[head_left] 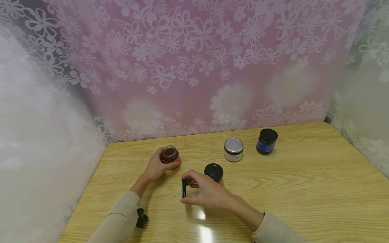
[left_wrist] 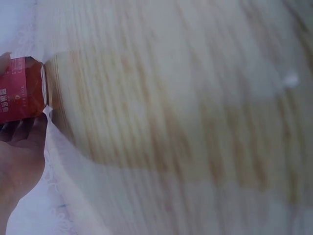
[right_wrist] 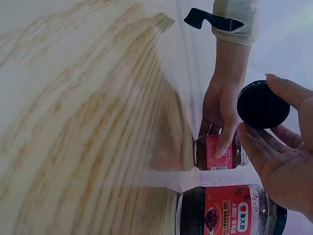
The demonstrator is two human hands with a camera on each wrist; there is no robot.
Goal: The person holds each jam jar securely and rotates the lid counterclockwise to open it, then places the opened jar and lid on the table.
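My left hand (head_left: 156, 166) grips a small glass jar (head_left: 170, 156) of dark red jam with a pink-red label; its mouth is uncovered and it stands on the table. In the left wrist view the jar (left_wrist: 29, 90) sits at the left edge with fingers around it. My right hand (head_left: 208, 191) pinches a round black lid (head_left: 183, 189) by its rim, held on edge above the table. The right wrist view shows the lid (right_wrist: 264, 104) between thumb and fingers. Just beyond the right hand stands a jam jar (head_left: 214, 172) with a black lid, partly hidden.
Farther back on the wooden table (head_left: 304, 175) are a jar with a silver lid (head_left: 233, 149) and a dark jar with a blue label (head_left: 266, 141). A black camera mount (head_left: 141, 218) sits at the left cuff. A pink floral curtain (head_left: 194, 67) hangs behind.
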